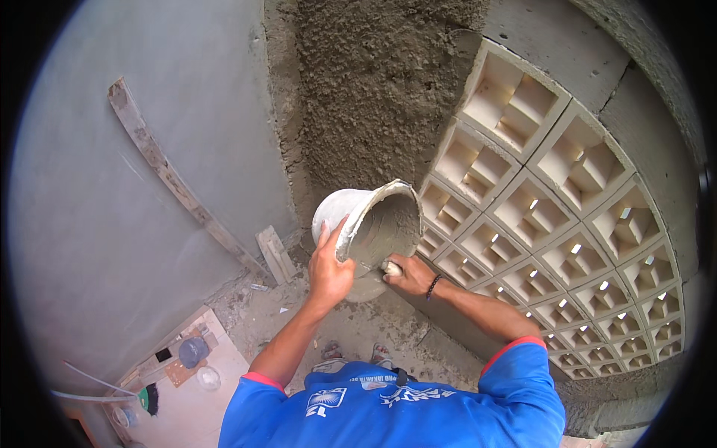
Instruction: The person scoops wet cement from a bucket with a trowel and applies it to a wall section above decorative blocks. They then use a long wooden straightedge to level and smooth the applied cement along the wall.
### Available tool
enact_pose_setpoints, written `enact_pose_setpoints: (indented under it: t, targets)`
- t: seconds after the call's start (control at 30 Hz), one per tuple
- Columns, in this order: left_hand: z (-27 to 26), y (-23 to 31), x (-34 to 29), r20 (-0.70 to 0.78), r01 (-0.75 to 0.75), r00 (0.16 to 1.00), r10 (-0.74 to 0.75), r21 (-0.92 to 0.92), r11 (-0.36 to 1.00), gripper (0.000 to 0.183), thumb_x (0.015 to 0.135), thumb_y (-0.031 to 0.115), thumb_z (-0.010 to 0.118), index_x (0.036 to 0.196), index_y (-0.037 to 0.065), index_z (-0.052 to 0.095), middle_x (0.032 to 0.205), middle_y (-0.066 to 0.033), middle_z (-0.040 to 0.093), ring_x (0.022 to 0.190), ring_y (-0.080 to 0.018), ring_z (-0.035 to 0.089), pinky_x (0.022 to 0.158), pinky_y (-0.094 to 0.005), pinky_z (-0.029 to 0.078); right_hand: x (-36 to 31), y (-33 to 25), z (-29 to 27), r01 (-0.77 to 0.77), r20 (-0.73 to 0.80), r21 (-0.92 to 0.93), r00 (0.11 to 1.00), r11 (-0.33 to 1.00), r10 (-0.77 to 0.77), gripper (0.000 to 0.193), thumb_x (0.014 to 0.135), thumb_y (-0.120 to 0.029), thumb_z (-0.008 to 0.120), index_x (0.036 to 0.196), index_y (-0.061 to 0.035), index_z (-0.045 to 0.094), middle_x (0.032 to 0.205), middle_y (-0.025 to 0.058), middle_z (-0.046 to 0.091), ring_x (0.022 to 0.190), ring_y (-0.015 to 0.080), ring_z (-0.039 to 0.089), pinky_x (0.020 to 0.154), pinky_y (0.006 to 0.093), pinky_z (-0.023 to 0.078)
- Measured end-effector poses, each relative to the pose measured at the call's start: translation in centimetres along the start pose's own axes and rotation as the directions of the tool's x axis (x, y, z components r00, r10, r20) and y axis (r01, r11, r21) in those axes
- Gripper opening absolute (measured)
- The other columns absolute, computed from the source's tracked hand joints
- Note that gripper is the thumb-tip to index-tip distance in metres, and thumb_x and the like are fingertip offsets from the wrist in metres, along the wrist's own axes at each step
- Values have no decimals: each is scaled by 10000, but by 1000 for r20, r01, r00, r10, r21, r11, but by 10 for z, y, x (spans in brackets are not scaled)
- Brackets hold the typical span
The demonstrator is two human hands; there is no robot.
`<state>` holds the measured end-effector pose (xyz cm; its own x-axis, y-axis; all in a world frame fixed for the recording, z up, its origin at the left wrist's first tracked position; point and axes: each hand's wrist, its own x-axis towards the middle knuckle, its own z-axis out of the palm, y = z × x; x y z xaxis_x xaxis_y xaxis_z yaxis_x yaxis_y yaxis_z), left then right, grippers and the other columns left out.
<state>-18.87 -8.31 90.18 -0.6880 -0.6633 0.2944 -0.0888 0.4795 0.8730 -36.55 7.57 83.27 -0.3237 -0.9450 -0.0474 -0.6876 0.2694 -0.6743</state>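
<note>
White bucket (pixel 334 211) tilts between the hands, wet mortar (pixel 390 228) coating its inside. Left hand (pixel 331 272) grips its near side, fingers spread; right hand (pixel 408 276), at its mouth, closes around a pale handle (pixel 391 268). Pierced blocks (pixel 496 160) stand right of the bucket, a wooden batten (pixel 166 170) left.

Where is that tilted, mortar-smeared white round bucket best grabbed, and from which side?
The white round bucket is probably best gripped at its left rim and outer wall, from the person's left, as the left hand does: its mouth tips rightward, leaving the opening reachable for the right hand.
</note>
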Motion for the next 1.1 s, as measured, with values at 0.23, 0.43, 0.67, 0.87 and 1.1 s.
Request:
enact_pose_setpoints:
  t: [0.23, 0.43, 0.67, 0.87, 1.1]
  targets:
    - [-5, -18, 21, -47, 24, 998, -41, -310, 950, 676, 659, -74, 499, 1332, -17, 500, 1258, -209, 587, 1178, -303, 560, 1001, -332, 408, 11, -28, -59, -81, -18, -204, 997, 976, 79, 364, 835, -331, 630, 1060, -46, 602, 820, 223, 664, 798, 408, 652, 729, 487, 503]
    - [-25, -8, 35, 19, 216, 969, -246, -553, 805, 633, 676, -94, 489, 1303, -14, 526, 1018, -66, 638, 837, -111, 566, 755, -238, 457, 3, -68, -117, -141, -59, -360, 990, 922, 128, 348, 816, -295, 666, 1042, -35, 612, 800, 213, 666, 774, 392, 654, 720, 486, 503]
    - [-37, -19, 48, -131, 119, 956, -263, -645, 755, 615, 667, -112, 485, 1275, -36, 529, 980, -55, 615, 832, -124, 548, 773, -249, 448, 11, -170, -209, -138, 10, -407, 988, 903, 156, 439, 743, -204, 771, 1079, -18, 557, 912, 174, 646, 847, 311, 639, 758, 416, 500]
    - [-39, -45, 48, -146, 176, 934, -327, -609, 773, 624, 665, -120, 477, 1283, -41, 517, 1107, -124, 629, 1000, -186, 580, 914, -288, 429, 24, -263, -284, -13, 134, -509, 986, 861, 94, 450, 763, -358, 777, 973, -8, 586, 733, 70, 591, 671, 180, 591, 624, 347, 484]
    - [-21, -86, 34, -150, 233, 898, -415, -637, 734, 587, 671, -113, 484, 1251, -41, 529, 1105, -133, 634, 997, -196, 585, 916, -299, 436, 71, -268, -339, -265, 17, -536, 946, 802, 324, 470, 841, -401, 695, 1000, 41, 665, 694, 44, 613, 590, 129, 615, 525, 280, 494]
